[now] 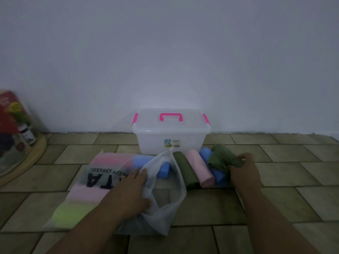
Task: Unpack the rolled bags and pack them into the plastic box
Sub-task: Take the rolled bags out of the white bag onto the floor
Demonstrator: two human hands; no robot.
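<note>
While pinching frosted pouch (pixel 82 198) mouth w/ left hand (pixel 134 187), gripping part-unrolled green bag (pixel 224 158) w/ right hand (pixel 243 173). Btwn them: blue roll (pixel 162 168) half out of pouch, green roll (pixel 185 171), pink roll (pixel 200 169), 2nd blue roll (pixel 217 176). Behind: plastic box (pixel 171 138), lid on.

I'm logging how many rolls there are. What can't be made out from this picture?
Head view only:
Rolls inside the frosted pouch: blurred by the plastic, partly covered by the left hand; count unclear.
The blue roll by the right hand: partly hidden under the green bag it grips.
The label on the plastic box: too small to read.
The red items at the left edge: cut off and blurred.
</note>
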